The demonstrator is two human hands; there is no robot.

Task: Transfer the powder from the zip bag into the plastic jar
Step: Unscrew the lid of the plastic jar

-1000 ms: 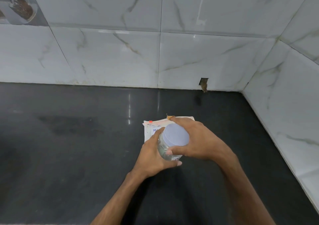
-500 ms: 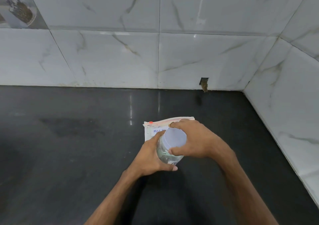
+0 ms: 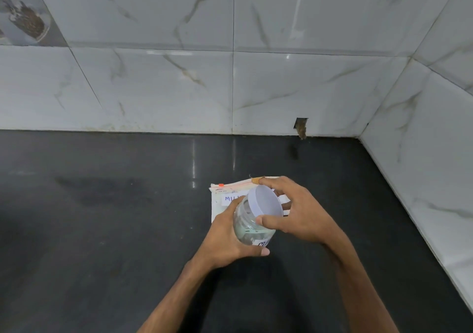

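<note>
A clear plastic jar (image 3: 249, 229) with a white label is held above the black counter, tilted to the right. My left hand (image 3: 230, 240) is wrapped around its body. My right hand (image 3: 297, 215) grips the pale lavender lid (image 3: 266, 201) between thumb and fingers; the lid sits at the jar's mouth, tipped up at an angle. The zip bag (image 3: 222, 194) lies flat on the counter just behind the hands, with an orange slider, a strip along its top and a handwritten white label. Both hands hide most of it.
The black counter (image 3: 102, 217) runs left and toward me. Marble-look tiled walls close it off at the back (image 3: 179, 89) and on the right (image 3: 422, 179). A small dark hole (image 3: 300, 126) sits low in the back wall.
The lid was flat on the jar; now it is tipped up at the mouth. My right hand's fingers have shifted around it, and the jar leans more to the right.
</note>
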